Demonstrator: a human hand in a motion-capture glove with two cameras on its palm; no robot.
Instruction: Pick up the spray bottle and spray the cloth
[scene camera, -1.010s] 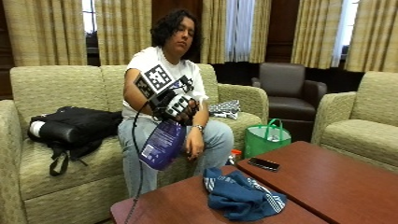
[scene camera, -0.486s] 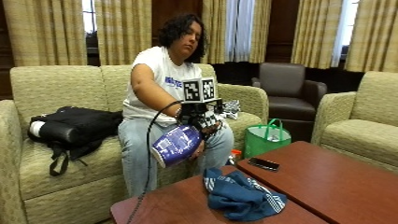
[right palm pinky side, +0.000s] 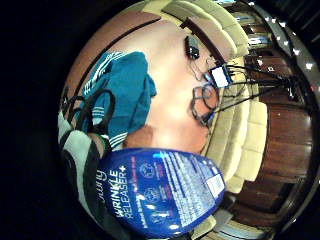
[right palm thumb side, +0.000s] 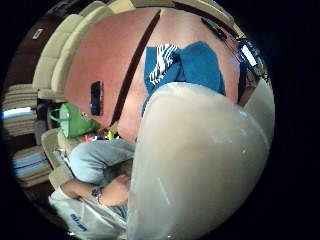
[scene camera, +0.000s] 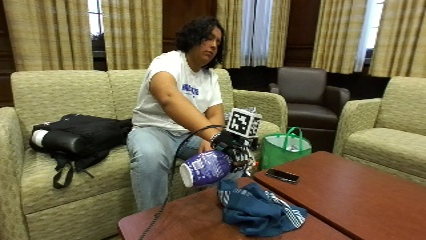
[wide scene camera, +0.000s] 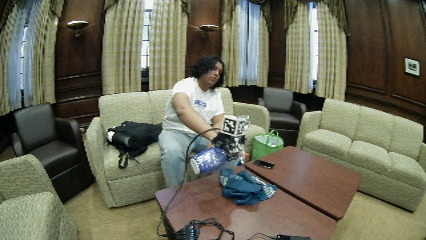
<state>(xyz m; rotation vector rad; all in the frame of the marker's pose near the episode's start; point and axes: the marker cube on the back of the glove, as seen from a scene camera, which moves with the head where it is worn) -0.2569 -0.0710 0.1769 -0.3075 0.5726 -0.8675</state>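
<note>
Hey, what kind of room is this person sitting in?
Probably a lounge or common room: matching beige sofas and dark leather armchairs ring low wooden tables, with wood-panelled walls and tall curtained windows.

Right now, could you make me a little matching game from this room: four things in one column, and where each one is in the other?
Things:
1. spray bottle
2. teal cloth
3. black phone
4. green bag

Places:
A. on the floor beside the sofa
B. flat on the far table, near its edge
C. gripped in the gloved right hand
D. crumpled on the near table

Pairs: 1-C, 2-D, 3-B, 4-A
</note>
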